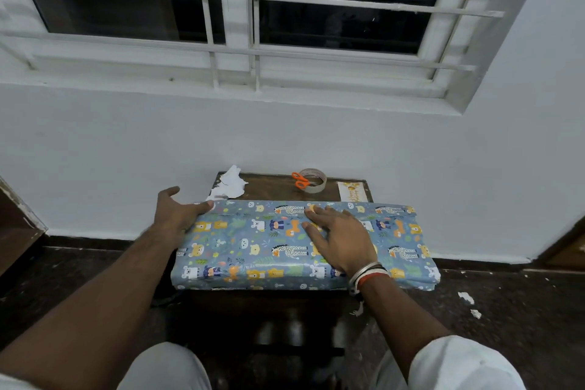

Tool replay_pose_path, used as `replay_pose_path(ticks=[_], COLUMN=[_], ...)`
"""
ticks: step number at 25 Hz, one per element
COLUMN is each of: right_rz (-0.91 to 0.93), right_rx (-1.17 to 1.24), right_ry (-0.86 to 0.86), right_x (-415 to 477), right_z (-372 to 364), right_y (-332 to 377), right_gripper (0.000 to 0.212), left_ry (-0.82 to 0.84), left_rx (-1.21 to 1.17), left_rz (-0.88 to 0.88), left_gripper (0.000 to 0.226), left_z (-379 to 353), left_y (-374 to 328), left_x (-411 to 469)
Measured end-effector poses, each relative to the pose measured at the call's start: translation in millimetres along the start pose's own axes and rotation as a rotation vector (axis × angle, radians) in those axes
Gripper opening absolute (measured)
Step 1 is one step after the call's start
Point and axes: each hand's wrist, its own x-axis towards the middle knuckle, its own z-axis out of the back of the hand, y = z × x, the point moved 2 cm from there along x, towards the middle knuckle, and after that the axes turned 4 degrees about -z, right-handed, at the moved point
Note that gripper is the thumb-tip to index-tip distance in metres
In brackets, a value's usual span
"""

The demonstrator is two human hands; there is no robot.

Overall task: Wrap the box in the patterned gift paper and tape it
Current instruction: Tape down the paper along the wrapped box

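Observation:
A long flat box point(253, 250) covered in blue gift paper with cartoon animals lies across a small dark wooden table point(278, 187), overhanging it on both sides. My left hand point(175, 214) is at the box's far left corner, thumb on the paper there, fingers spread. My right hand point(340, 236) lies flat on the top near the middle, fingers straight, pressing along the paper seam by the far edge. A roll of clear tape point(313, 180) sits at the back of the table behind the box.
Orange-handled scissors point(299, 180) lie against the tape roll. Torn white paper scraps point(229, 185) sit at the table's back left, and a small printed card point(349, 191) at its back right. A white wall and barred window stand right behind. Paper bits point(467, 298) litter the dark floor.

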Motion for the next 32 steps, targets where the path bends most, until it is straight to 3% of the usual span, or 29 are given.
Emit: replay_pose_path(ticks=[1, 3, 5, 7, 8, 10, 15, 19, 23, 25, 28, 32], right_rz=[-0.001, 0.000, 0.002, 0.005, 0.003, -0.002, -0.032, -0.025, 0.008, 0.008, 0.020, 0.021], right_rx=[-0.003, -0.010, -0.008, -0.004, -0.001, 0.011, 0.013, 0.036, 0.038, 0.049, 0.065, 0.076], right_ry=[0.001, 0.001, 0.002, 0.005, 0.005, -0.007, -0.055, -0.084, -0.115, -0.093, -0.129, -0.133], right_x=[0, 0, 0, 0, 0, -1, -5, -7, -2, 2, 1, 2], right_z=[0, 1, 1, 2, 2, 2, 5, 5, -2, -6, -8, -8], right_y=[1, 2, 2, 2, 2, 2, 3, 4, -5, -8, -7, -9], right_gripper=[0.050, 0.050, 0.050, 0.050, 0.049, 0.048, 0.040, 0.038, 0.041, 0.043, 0.041, 0.040], left_ry=[-0.029, -0.136, -0.197, 0.062, 0.257, 0.492, 0.339, 0.488, 0.496, 0.518, 0.543, 0.503], left_rx=[0.083, 0.484, 0.794, 0.768, 0.745, 0.807, 1.012, 0.913, 1.229, 1.325, 1.401, 1.316], left_rz=[-0.003, -0.131, -0.574, -0.940, -0.994, -0.998, -1.048, -0.982, -1.011, -0.922, -0.804, -0.849], left_gripper=[0.087, 0.056, 0.034, 0.019, 0.018, 0.021, 0.019, 0.018, 0.040, 0.046, 0.046, 0.036], left_z=[0, -9, -30, -60, -77, -103, -130, -169, -226, -252, -279, -290], left_y=[0, -5, -16, -22, -21, -17, -45, -64, -59, -55, -43, -32], left_x=[-1, -15, -38, -61, -71, -86, -80, -50, -10, 6, 22, 35])
